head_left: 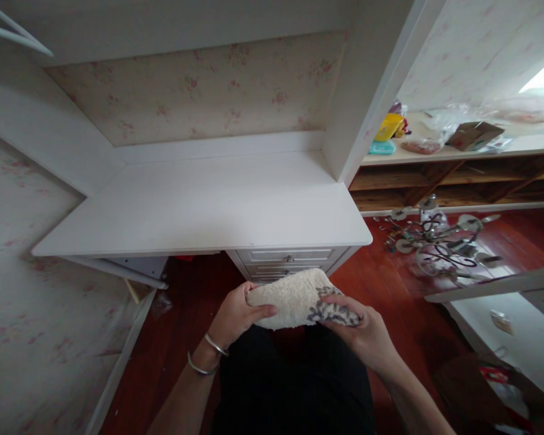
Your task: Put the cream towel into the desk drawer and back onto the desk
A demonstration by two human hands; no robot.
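Between both hands I hold a folded cream cloth [292, 296], which looks like a towel with a dark grey pattern at its right end. My left hand [240, 314] grips its left end, thumb on top, and silver bangles circle that wrist. The right end is pinched by my right hand [360, 329], with fingers over the grey pattern and the thumb below. The cloth hangs in front of my body, just short of the front edge of a white desk [236, 205]. Below the desktop, white drawers [288, 257] with small knobs are partly hidden by the cloth.
Upright white panels [372, 78] flank the desk. A chandelier [444, 241] lies on the red wooden floor [367, 266] to the right. Behind it, a low shelf unit [462, 157] carries a yellow container [388, 127], a cardboard box [476, 135] and plastic bags. White furniture [503, 326] stands at lower right.
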